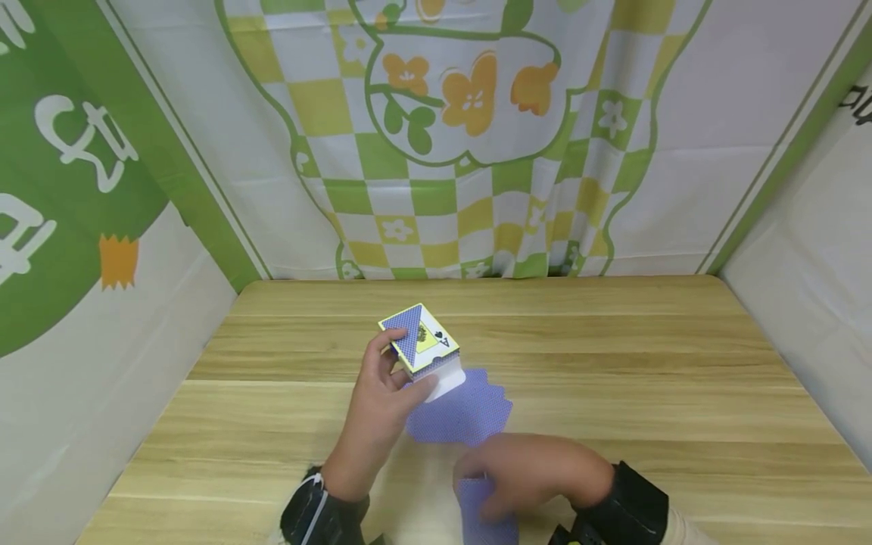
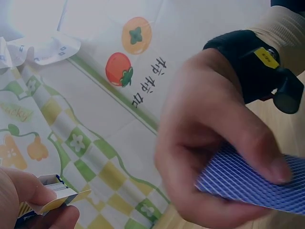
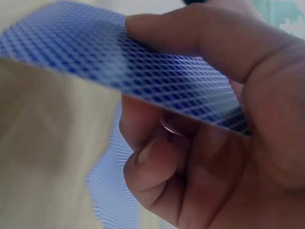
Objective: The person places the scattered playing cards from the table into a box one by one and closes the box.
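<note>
Centre: left hand [image 1: 384, 395] grips card box [image 1: 425, 342].
Lower centre: right hand [image 1: 523, 471] pinches card or cards [image 1: 489, 531] (a looser pinch, I suspect, could spill them).

I'm viewing a checkered curtain [image 1: 470, 189] at twelve o'clock, a green-and-white sheet [image 1: 68, 189] at ten, a wooden counter [image 1: 647, 378] toward six.
</note>
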A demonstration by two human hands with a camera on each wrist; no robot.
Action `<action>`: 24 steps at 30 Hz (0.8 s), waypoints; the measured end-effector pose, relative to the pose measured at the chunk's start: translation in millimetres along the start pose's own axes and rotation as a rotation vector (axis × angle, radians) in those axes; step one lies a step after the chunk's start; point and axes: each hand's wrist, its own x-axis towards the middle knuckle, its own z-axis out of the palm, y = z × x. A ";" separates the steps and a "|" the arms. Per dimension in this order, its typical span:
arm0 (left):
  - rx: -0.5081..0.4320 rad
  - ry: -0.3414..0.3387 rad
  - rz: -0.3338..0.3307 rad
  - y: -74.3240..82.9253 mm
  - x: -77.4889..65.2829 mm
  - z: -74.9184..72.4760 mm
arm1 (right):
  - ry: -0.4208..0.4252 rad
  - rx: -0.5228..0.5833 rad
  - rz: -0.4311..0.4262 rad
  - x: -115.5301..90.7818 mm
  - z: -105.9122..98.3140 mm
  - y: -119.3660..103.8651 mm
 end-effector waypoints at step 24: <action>0.000 0.012 0.014 6.9 9.5 7.6 | 0.474 0.749 -0.043 -34.2 -55.6 7.3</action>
